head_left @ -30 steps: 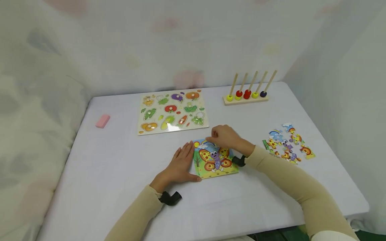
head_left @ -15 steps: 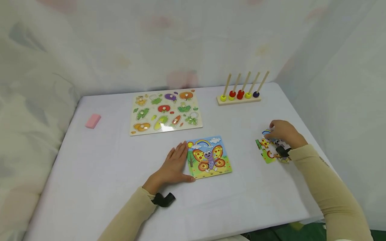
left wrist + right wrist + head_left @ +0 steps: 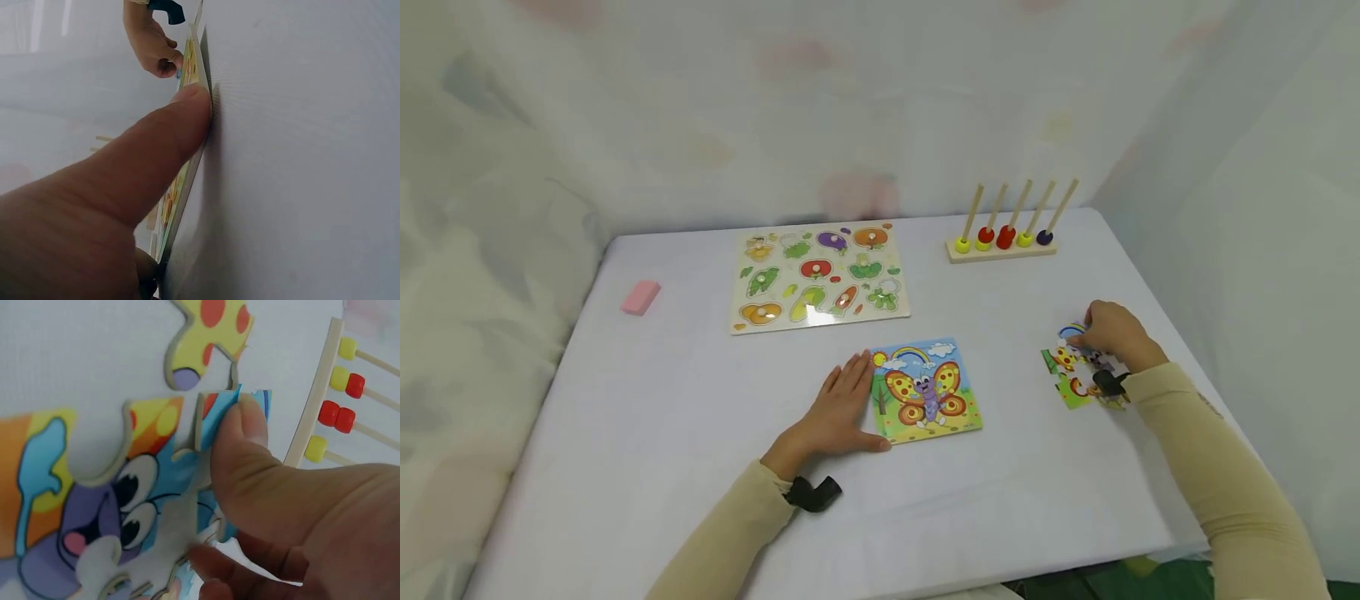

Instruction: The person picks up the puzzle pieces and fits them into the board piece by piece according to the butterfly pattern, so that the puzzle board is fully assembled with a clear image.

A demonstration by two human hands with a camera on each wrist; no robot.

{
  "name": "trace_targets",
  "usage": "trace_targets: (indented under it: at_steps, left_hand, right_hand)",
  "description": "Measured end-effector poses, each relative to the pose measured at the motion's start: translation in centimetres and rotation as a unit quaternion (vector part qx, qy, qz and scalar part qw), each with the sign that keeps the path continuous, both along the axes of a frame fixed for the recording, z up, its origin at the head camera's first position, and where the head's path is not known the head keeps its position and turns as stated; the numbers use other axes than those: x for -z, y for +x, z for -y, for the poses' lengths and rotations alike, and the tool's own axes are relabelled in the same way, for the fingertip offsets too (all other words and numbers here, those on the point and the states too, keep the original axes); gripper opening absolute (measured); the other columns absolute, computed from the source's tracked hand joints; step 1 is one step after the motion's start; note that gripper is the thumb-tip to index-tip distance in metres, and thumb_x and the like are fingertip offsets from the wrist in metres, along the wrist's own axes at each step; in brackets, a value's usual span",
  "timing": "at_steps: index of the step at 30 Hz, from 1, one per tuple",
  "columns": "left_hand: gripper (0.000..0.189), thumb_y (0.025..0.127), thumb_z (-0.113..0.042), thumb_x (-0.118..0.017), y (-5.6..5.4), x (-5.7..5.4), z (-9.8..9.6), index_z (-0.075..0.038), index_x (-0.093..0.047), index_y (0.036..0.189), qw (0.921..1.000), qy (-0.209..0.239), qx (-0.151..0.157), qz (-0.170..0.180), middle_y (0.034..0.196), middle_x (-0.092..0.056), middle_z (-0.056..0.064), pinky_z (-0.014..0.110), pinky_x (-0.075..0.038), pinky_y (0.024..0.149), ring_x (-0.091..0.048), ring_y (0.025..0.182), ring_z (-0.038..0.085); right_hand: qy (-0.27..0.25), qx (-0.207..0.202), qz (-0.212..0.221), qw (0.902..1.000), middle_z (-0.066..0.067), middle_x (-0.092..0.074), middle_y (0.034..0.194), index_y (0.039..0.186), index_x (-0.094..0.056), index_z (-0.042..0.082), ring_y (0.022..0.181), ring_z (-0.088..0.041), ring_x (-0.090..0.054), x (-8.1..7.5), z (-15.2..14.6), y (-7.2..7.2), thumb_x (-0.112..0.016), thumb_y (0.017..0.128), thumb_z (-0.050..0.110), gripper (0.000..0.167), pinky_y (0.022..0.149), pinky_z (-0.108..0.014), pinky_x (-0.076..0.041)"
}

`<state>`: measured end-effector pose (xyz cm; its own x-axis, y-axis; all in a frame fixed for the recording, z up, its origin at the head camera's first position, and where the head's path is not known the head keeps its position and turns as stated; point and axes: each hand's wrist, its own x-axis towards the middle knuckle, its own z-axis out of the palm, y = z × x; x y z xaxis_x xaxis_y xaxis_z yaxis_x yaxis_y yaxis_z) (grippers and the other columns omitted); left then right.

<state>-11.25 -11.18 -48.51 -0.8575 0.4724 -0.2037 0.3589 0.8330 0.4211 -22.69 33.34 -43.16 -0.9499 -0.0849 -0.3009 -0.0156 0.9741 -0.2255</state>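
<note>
A square butterfly puzzle board [image 3: 928,400] lies flat on the table. My left hand [image 3: 831,417] rests along its left side, fingers straight and thumb at the near left corner. In the left wrist view that thumb [image 3: 165,134] presses along the board's edge. To the right lies a loose group of butterfly puzzle pieces [image 3: 1075,396], partly covered by my right hand [image 3: 1116,333]. The right wrist view shows my thumb on a blue puzzle piece [image 3: 215,419], with fingers curled beneath it. Around it are a purple face piece [image 3: 103,509] and a yellow wing piece [image 3: 215,328].
A vegetable peg puzzle [image 3: 820,279] lies at the back middle. Right of it stands a wooden bead rack [image 3: 1003,254] with upright pegs. A pink block [image 3: 642,297] sits at the left. Fabric hangs behind and beside the table.
My right hand has moved from the butterfly board's top edge rightward to the loose pieces and now pinches one. My left hand stays at the board. The head view has shifted slightly.
</note>
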Motion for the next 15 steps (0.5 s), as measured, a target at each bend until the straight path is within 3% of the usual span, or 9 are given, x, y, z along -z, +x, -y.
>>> trace_targets:
  at_steps: [3, 8, 11, 15]
  left_hand:
    - [0.126, 0.068, -0.066, -0.073, 0.0, -0.1, -0.1, -0.006, -0.003, 0.155, 1.0, 0.002, 0.0, 0.001, 0.163, 0.006, 0.005, 0.045, 0.0, 0.121, 0.007, 0.15, 0.02]
    - [0.126, 0.068, -0.067, -0.073, 0.1, -0.2, -0.1, -0.006, -0.003, 0.154, 1.0, -0.002, 0.001, -0.003, 0.163, 0.005, 0.006, 0.045, 0.0, 0.121, 0.007, 0.15, 0.02]
    - [0.126, 0.068, -0.067, -0.073, 0.0, -0.2, -0.2, -0.006, -0.003, 0.154, 1.0, -0.001, 0.001, -0.004, 0.163, 0.006, 0.005, 0.045, 0.001, 0.121, 0.007, 0.15, 0.02]
    - [0.127, 0.068, -0.067, -0.073, 0.0, -0.2, -0.2, -0.005, -0.004, 0.154, 1.0, 0.002, 0.001, -0.009, 0.163, 0.005, 0.007, 0.046, -0.001, 0.121, 0.006, 0.151, 0.022]
  right_hand:
    - [-0.015, 0.005, -0.017, 0.9997, -0.018, -0.057, 0.083, 0.096, -0.049, -0.005, 0.07, -0.029, -0.051, 0.1, -0.1, 0.1, -0.073, 0.083, 0.031, 0.044, 0.058, -0.036, -0.041]
    - [-0.057, -0.003, -0.105, 0.9928, -0.02, -0.063, 0.084, 0.098, -0.053, -0.001, 0.066, -0.027, -0.053, -0.7, 2.2, 0.9, -0.067, 0.089, 0.021, 0.028, 0.055, -0.034, -0.04]
    - [-0.124, -0.017, -0.14, 0.9823, -0.019, -0.068, 0.089, 0.109, -0.058, 0.001, 0.066, -0.024, -0.061, -1.8, 5.2, 1.5, -0.065, 0.092, 0.018, 0.025, 0.054, -0.032, -0.043]
    - [-0.23, -0.057, -0.125, 0.9633, -0.016, -0.068, 0.09, 0.126, -0.061, 0.007, 0.065, -0.022, -0.065, -2.5, 9.9, 2.2, -0.065, 0.092, 0.019, 0.036, 0.052, -0.027, -0.048]
